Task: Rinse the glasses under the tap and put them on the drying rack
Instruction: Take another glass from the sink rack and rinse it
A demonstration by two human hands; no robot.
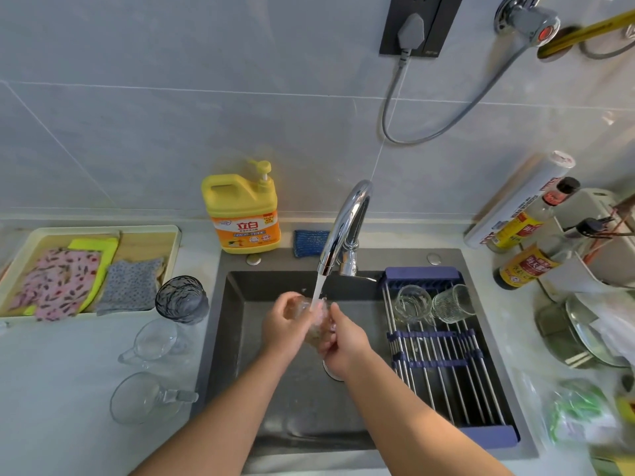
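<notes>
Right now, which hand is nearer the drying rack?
Right. The right hand holds the glass beside the drying rack; the left hand grips its far side.

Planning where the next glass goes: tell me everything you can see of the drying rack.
The drying rack is a roll-up mat of thin steel-looking rods joined by dark blue bands and end bars. It lies flat across the right part of the sink, spanning it front to back. Two clear glasses sit at its far end, side by side. The rest of it is bare.
</notes>
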